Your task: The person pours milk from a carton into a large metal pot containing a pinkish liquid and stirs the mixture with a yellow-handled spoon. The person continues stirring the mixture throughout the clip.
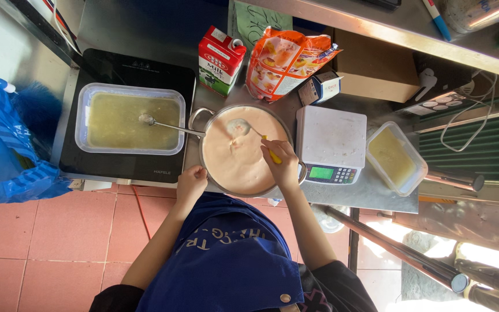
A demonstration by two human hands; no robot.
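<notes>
Steel counter point(371, 190) over pink tiled floor point(47, 231), overhead view. Black induction hob point(122, 167) sits well out beyond the left hand point(190, 184), carrying a clear tub of greenish liquid point(129, 119) with a ladle point(148, 119) resting in it. Round pan of pale pink batter point(239, 155) lies between both hands. Left hand is clamped on the pan's near rim, steadying it. Right hand point(284, 164) is closed around a yellow-handled spoon point(256, 134), bowl sunk in the batter just ahead of the knuckles. White scale point(331, 141) just outside the right hand, small tub of yellow mix point(395, 157) past it. Milk carton point(220, 59) and orange bag point(284, 60) far side of pan.

To stir well, probably: keep rim grip firm, sweep spoon along bottom and wall, slow strokes, no slop toward scale.
</notes>
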